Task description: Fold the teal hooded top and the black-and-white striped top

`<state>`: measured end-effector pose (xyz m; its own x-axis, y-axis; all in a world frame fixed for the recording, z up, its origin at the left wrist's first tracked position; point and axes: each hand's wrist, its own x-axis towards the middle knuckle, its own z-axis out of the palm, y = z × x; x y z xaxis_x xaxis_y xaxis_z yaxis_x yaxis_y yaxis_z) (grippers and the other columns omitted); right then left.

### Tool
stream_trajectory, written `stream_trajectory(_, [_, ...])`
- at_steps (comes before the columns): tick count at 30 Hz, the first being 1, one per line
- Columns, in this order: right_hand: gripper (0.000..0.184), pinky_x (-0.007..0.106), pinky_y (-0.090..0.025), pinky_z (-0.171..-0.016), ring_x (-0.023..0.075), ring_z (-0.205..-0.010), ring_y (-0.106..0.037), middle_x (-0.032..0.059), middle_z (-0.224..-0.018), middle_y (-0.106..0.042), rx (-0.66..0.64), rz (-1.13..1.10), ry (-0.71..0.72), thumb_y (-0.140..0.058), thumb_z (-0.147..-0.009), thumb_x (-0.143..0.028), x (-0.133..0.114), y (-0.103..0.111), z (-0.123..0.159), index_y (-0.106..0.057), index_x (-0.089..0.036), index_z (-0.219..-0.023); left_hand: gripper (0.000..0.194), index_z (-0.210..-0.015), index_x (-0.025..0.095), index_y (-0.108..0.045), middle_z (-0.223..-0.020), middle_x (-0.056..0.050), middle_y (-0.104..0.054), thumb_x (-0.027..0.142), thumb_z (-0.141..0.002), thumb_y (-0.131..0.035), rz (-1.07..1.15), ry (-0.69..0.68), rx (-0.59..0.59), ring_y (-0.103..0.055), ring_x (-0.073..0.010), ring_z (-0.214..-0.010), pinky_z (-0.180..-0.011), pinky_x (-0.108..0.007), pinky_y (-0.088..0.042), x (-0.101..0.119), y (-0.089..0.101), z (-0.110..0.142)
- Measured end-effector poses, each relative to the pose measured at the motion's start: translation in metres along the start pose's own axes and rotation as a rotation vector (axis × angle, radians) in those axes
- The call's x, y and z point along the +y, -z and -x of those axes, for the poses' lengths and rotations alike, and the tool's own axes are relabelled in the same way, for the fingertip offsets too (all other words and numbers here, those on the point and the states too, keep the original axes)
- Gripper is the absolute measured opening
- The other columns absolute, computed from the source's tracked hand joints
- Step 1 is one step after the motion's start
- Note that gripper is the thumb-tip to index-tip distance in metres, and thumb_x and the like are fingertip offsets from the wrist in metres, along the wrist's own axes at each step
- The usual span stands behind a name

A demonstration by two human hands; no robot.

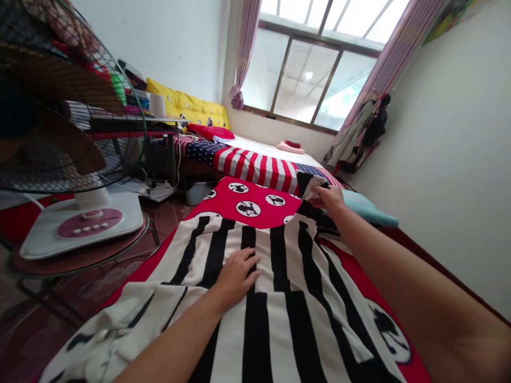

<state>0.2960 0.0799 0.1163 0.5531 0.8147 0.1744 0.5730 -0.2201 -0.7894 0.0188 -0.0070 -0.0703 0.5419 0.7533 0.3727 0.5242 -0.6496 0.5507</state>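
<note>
A black-and-white striped garment (255, 319) lies spread over a red cloth (261, 205) printed with black figures in white circles. My left hand (238, 272) rests flat on the middle of the garment, fingers apart. Farther off to the right, my right hand (329, 198) pinches a raised part of the striped fabric, which stands up above the surface. Folds run across the garment's lower left, where a small shiny metal piece shows. I cannot tell which part of the garment the right hand holds.
A fan (91, 207) stands on a round stool (83, 260) to the left. Behind are a bed with a flag-patterned cover (259, 166) and a yellow cushion (195, 106). A light blue pillow (367, 208) lies at the right, by the wall. A bin (198, 192) is on the floor.
</note>
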Motion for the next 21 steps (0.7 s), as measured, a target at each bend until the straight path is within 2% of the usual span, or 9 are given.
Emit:
stream_trajectory(3, [0.017,0.025,-0.058,-0.053,0.017,-0.06,-0.069,0.0045,-0.073,-0.07,-0.001,-0.255,-0.027,-0.061,-0.079,-0.019,-0.008,0.043,0.025,-0.06,-0.016,-0.096,0.041,-0.128,0.021,-0.056,-0.138,-0.011,-0.051,0.02,-0.088,-0.051,-0.032,0.001,0.153,-0.048,-0.0247,-0.127,-0.108,-0.041,-0.039,0.001,0.007,-0.006])
stream_trajectory(5, [0.018,0.026,-0.057,-0.05,0.0173,-0.057,-0.068,0.0041,-0.073,-0.07,-0.035,-0.44,-0.036,-0.063,-0.075,-0.014,-0.008,0.06,0.044,-0.06,-0.016,-0.092,0.051,-0.134,0.022,-0.051,-0.142,-0.01,-0.047,0.01,-0.084,-0.047,-0.155,-0.004,0.252,-0.044,-0.024,-0.131,-0.109,-0.041,-0.037,-0.005,0.021,-0.016])
stream_trajectory(7, [0.018,0.026,-0.057,-0.048,0.0176,-0.056,-0.068,0.0038,-0.075,-0.071,-0.077,-0.533,-0.025,-0.063,-0.073,-0.011,-0.005,0.07,0.062,-0.061,-0.017,-0.09,0.068,-0.14,0.024,-0.043,-0.148,-0.009,-0.04,0.0,-0.076,-0.045,-0.332,0.025,0.279,-0.035,-0.0253,-0.137,-0.112,-0.044,-0.029,-0.02,0.041,-0.031])
stream_trajectory(9, [0.017,0.027,-0.058,-0.048,0.0179,-0.058,-0.069,0.0036,-0.077,-0.071,-0.116,-0.565,-0.012,-0.062,-0.073,-0.011,0.0,0.074,0.075,-0.062,-0.017,-0.089,0.082,-0.146,0.024,-0.035,-0.151,-0.01,-0.036,-0.004,-0.069,-0.046,-0.482,0.109,0.181,-0.026,-0.0293,-0.141,-0.113,-0.053,-0.022,-0.039,0.063,-0.047])
stream_trajectory(11, [0.016,0.028,-0.059,-0.051,0.0184,-0.062,-0.07,0.0037,-0.08,-0.071,-0.147,-0.595,-0.011,-0.061,-0.074,-0.011,0.005,0.075,0.084,-0.062,-0.018,-0.089,0.087,-0.147,0.022,-0.03,-0.146,-0.012,-0.044,-0.002,-0.066,-0.05,-0.574,0.156,-0.017,-0.03,-0.0331,-0.139,-0.111,-0.06,-0.019,-0.059,0.084,-0.061])
stream_trajectory(13, [0.014,0.029,-0.06,-0.054,0.0196,-0.066,-0.071,0.0043,-0.082,-0.071,-0.176,-0.626,-0.035,-0.06,-0.074,-0.012,0.012,0.075,0.091,-0.062,-0.018,-0.087,0.081,-0.142,0.021,-0.041,-0.132,-0.013,-0.058,0.001,-0.064,-0.055,-0.62,0.129,-0.172,-0.045,-0.0326,-0.129,-0.11,-0.058,-0.022,-0.071,0.102,-0.068])
stream_trajectory(15, [0.014,0.031,-0.06,-0.056,0.0209,-0.068,-0.071,0.0047,-0.083,-0.072,-0.188,-0.656,-0.071,-0.06,-0.074,-0.013,0.018,0.078,0.098,-0.061,-0.019,-0.086,0.063,-0.125,0.021,-0.059,-0.115,-0.01,-0.067,0.003,-0.064,-0.057,-0.644,0.072,-0.226,-0.057,-0.0288,-0.115,-0.107,-0.047,-0.031,-0.075,0.118,-0.069])
stream_trajectory(17, [0.015,0.033,-0.061,-0.06,0.0215,-0.07,-0.072,0.0046,-0.086,-0.072,-0.167,-0.688,-0.085,-0.061,-0.072,-0.014,0.025,0.084,0.109,-0.061,-0.02,-0.086,0.047,-0.11,0.022,-0.067,-0.106,-0.008,-0.068,0.005,-0.067,-0.054,-0.656,0.039,-0.203,-0.061,-0.0266,-0.105,-0.098,-0.04,-0.04,-0.07,0.133,-0.063])
stream_trajectory(21, [0.025,0.035,-0.061,-0.069,0.0234,-0.08,-0.072,0.0044,-0.096,-0.073,-0.141,-0.738,0.007,-0.066,-0.071,-0.021,0.047,0.104,0.15,-0.061,-0.023,-0.095,0.039,-0.108,0.023,-0.065,-0.105,-0.008,-0.064,0.011,-0.075,-0.047,-0.701,-0.062,-0.024,-0.063,-0.0255,-0.096,-0.079,-0.033,-0.047,-0.055,0.164,-0.03])
